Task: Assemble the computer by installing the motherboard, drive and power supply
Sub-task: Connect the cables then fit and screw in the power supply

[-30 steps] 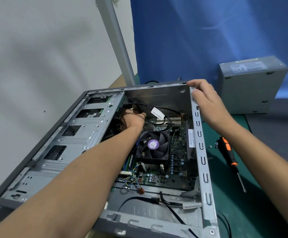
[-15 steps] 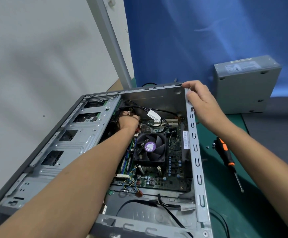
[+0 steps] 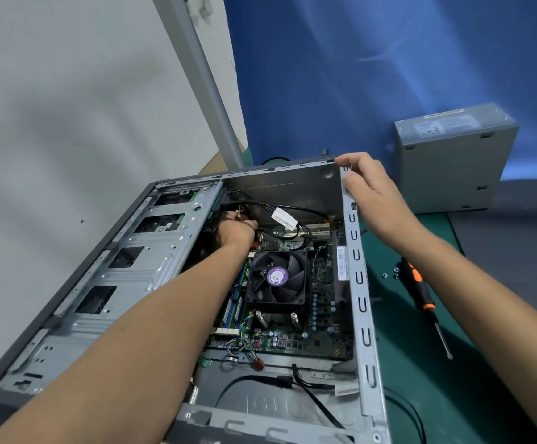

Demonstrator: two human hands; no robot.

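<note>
The case [image 3: 151,277] is matt bare metal; the screwdriver [image 3: 421,290] handle is glossy black-and-orange plastic; the backdrop [image 3: 357,75] is blue cloth.

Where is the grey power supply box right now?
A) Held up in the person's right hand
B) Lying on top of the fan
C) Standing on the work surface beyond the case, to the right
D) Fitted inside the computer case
C: the power supply stands on its own behind the case, untouched, while the right hand has its grip on the case's far corner.
</note>
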